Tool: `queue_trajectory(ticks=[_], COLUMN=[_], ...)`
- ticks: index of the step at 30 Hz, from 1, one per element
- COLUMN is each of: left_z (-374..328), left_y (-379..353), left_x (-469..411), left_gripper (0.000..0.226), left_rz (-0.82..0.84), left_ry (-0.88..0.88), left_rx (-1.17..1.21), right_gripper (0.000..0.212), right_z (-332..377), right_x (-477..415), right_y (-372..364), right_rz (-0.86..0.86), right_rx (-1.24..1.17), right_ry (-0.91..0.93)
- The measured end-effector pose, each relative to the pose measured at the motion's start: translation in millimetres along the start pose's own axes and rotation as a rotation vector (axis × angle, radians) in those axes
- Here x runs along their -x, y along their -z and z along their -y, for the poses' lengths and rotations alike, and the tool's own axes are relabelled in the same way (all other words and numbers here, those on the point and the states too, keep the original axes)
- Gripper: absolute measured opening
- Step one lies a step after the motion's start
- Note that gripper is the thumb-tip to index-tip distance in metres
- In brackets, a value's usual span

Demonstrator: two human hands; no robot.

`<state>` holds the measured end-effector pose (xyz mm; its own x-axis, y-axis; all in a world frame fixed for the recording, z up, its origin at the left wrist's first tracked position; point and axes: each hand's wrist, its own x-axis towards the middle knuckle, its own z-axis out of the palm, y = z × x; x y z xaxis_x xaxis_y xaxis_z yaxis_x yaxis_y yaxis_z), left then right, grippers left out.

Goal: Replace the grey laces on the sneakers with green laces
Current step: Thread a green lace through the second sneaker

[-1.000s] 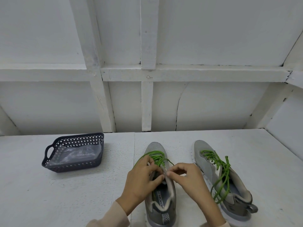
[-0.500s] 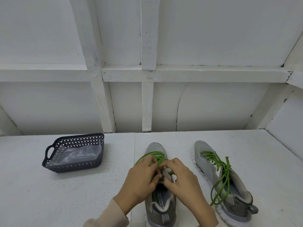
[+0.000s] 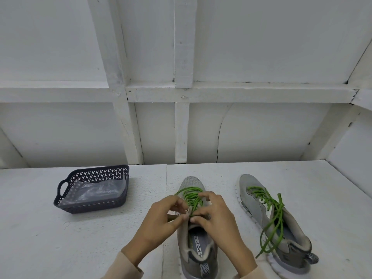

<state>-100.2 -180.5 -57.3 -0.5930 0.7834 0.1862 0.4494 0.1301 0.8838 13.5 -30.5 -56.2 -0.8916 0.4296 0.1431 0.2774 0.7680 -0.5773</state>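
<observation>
**Head view.** A person is working on a grey sneaker that is standing on the white bench with its toe pointing away towards the white wall. The left hand and the right hand are meeting over the sneaker's tongue. Their fingers are curling inwards and pinching the green lace at its nearest rows; which strand each hand is holding cannot be told.

A second ago the fingertips were touching lower down, nearer the mouth of the sneaker. The right hand's fingers are now reaching further towards the toe and covering part of the lace crossings. The left hand is sitting in much the same place as before, with its thumb and forefinger pressing together at the edge of the tongue. The sneaker itself is lying where it was.

The other sneaker is standing well apart to the right, unmoved. A second green lace is running through its front rows, with the loose ends trailing over the collar and down the near side. A dark basket holding a clear plastic bag is sitting at the left of the bench, unchanged.
</observation>
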Motion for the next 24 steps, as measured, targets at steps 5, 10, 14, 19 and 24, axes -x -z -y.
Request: queue_trajectory(ticks=[5,10,14,19,24], left_z=[1,2,5,10,11], left_y=[-1,-4,-8,-9,-14], left_x=[2,2,4,3,0], left_gripper=[0.018,0.019,0.027,0.028,0.028], left_rz=[-0.015,0.05,-0.021,-0.044,-0.062], left_ry=[0.046,-0.069,-0.127,-0.14,-0.151], left_rx=[0.059,-0.159,-0.391,-0.397,-0.389], right_gripper=[0.005,0.014,0.007,0.009,0.027], right_z=[-5,-6,-6,-6,-4], right_x=[-1,-3,-3,-8,-8], right_y=[-8,-12,-11,-2,9], right_rz=[-0.054,-0.069,-0.241,-0.326,-0.308], right_rx=[-0.134,-0.07,-0.161,-0.385,-0.709], right_ry=[0.005,0.075,0.104,0.023,-0.063])
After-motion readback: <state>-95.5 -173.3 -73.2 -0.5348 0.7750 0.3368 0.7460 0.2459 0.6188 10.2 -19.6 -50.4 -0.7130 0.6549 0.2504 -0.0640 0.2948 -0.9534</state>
